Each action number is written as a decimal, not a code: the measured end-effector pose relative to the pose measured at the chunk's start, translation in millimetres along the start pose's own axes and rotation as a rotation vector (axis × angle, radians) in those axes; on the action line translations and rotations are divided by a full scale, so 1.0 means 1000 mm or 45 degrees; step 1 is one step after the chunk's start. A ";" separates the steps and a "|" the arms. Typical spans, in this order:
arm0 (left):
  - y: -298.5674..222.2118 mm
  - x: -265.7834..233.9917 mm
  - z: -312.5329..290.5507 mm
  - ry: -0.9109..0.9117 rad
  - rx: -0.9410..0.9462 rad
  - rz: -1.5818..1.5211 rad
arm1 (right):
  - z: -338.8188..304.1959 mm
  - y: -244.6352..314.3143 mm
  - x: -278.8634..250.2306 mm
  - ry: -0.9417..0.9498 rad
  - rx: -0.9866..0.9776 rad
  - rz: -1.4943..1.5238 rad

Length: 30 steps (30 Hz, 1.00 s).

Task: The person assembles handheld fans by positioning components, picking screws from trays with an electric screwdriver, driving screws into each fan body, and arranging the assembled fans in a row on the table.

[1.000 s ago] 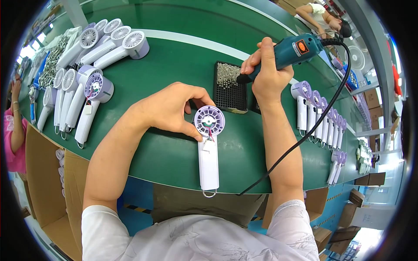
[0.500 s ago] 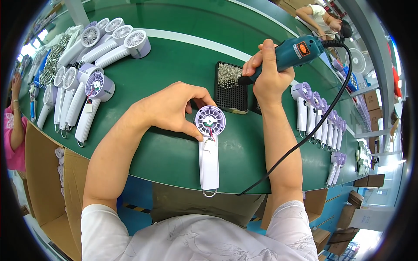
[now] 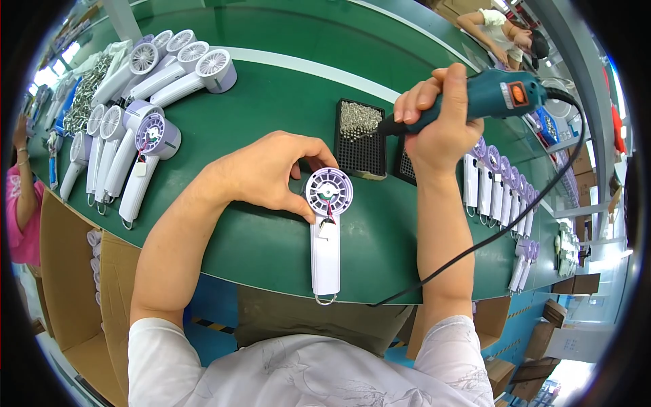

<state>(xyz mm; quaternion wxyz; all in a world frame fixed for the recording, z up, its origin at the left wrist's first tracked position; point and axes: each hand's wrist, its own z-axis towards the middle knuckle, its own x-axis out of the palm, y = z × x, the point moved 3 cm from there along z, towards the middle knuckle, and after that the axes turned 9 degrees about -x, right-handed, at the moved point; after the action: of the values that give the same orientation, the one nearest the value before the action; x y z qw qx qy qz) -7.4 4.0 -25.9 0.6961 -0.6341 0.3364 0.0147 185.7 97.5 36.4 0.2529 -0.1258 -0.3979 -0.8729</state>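
Observation:
A white and lilac handheld fan (image 3: 326, 254) lies on the green table in front of me, its round head facing up and its wire loop toward me. Red and dark wires and a small white connector show at its open head. My left hand (image 3: 274, 173) grips the head's left side between thumb and fingers. In my right hand (image 3: 441, 125) is a teal electric screwdriver (image 3: 491, 95), fingers wrapped round its body, its black cable trailing down to the table edge. The tool's dark tip is beside a black screw tray (image 3: 363, 152) heaped with small silver screws.
Several assembled-looking fans (image 3: 217, 71) lie at the left, near a heap of metal loops (image 3: 85, 91). A row of fans (image 3: 498, 183) stretches along the right. Another dark tray sits partly behind my right wrist. Cardboard boxes (image 3: 81, 292) stand below at left; two other people are nearby.
My right hand has moved right with the screwdriver, drawing its tip back toward the tray's right side. The left hand and the fan have barely moved.

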 end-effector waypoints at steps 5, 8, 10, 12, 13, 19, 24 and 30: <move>-0.003 -0.002 -0.003 0.005 0.030 0.053 | -0.003 0.023 0.013 0.056 0.008 0.187; -0.003 -0.012 -0.010 -0.045 0.144 0.042 | -0.007 0.032 0.020 0.084 0.002 0.162; -0.001 -0.022 -0.011 -0.170 0.259 -0.046 | -0.009 0.034 0.024 0.114 -0.006 0.135; -0.005 -0.021 -0.007 -0.428 0.184 -0.044 | -0.012 0.036 0.026 0.112 0.043 0.175; -0.009 -0.018 -0.006 -0.517 0.287 0.035 | -0.013 0.036 0.027 0.110 0.039 0.178; -0.008 -0.003 -0.002 -0.640 0.415 0.067 | -0.019 0.032 0.031 0.102 0.080 0.162; -0.009 -0.001 -0.002 -0.647 0.496 0.034 | -0.020 0.032 0.033 0.125 0.059 0.174; -0.008 -0.001 -0.002 -0.613 0.434 0.028 | -0.022 0.035 0.034 0.154 0.039 0.193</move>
<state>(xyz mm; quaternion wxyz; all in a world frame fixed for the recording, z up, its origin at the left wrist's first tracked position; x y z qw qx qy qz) -5.6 1.2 -17.7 0.8522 -0.4825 0.1659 0.1157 175.6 49.5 58.8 0.3437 -0.0986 -0.3845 -0.8510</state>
